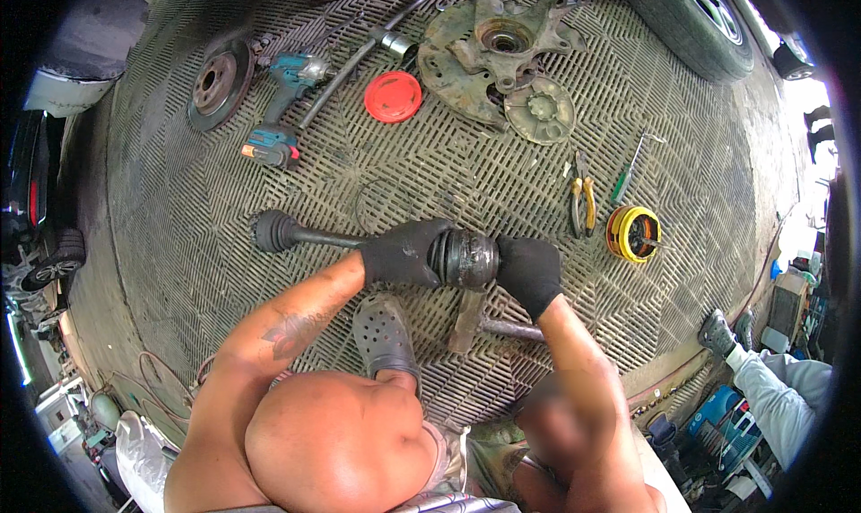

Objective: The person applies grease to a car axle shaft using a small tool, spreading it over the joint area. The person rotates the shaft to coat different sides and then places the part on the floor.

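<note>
A greasy dark CV axle (470,260) lies level across the middle, its slim shaft running left to a ribbed boot (274,231). My left hand (405,253), in a black glove, wraps round the axle just left of the thick outer joint. At that joint's right end, my right hand (531,273), also gloved, is closed against it and covers the tip. Below the joint a hammer (466,323) rests on the floor, its handle (513,329) passing under my right wrist.
On the slatted floor mat (359,168) lie a brake disc (221,84), impact wrench (285,91), breaker bar (345,72), red lid (393,97), steering knuckle (502,42), pliers (583,195), green-handled pick (621,183) and yellow-rimmed tub (633,234). Another person's sleeve (778,392) shows at right.
</note>
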`<state>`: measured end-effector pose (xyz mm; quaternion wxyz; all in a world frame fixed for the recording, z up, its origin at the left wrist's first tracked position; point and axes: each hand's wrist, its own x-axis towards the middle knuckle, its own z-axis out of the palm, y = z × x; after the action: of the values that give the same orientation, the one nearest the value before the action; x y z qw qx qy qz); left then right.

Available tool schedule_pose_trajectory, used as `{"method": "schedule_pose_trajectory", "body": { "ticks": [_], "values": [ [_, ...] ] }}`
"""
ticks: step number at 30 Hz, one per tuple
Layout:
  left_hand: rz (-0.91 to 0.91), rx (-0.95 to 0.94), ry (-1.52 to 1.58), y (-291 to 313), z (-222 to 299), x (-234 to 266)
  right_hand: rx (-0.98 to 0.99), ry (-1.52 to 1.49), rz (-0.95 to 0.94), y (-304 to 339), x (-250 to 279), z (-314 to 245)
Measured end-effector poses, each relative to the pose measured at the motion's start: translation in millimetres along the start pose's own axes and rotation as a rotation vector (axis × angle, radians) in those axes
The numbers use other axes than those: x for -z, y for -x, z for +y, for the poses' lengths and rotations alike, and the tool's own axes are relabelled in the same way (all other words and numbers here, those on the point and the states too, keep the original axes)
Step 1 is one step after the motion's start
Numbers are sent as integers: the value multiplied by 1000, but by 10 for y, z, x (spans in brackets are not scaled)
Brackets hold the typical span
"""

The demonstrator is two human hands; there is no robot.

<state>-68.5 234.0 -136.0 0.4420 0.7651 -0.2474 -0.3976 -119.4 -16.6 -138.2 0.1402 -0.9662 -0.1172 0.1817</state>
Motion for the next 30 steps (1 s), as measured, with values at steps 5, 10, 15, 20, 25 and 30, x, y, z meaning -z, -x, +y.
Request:
{"method": "schedule_pose_trajectory", "body": {
  "ticks": [5,10,15,20,25,30],
  "values": [
    [94,38,-65,45,33,-60,-34,-3,12,-38,112,-115],
    [172,105,-183,73,193,-82,-58,37,-28,-62,99,-156],
    [244,-24,-243,86,20,-164,-40,37,-46,-38,36,-171],
    [228,-59,-384,82,-123,-197,15,11,-19,0,7,-173],
    [187,-15,-487,45,37,-135,20,47,-39,4,61,-214],
    [270,-142,-478,63,12,-115,82,29,0,8,74,-260]
  ]
}}
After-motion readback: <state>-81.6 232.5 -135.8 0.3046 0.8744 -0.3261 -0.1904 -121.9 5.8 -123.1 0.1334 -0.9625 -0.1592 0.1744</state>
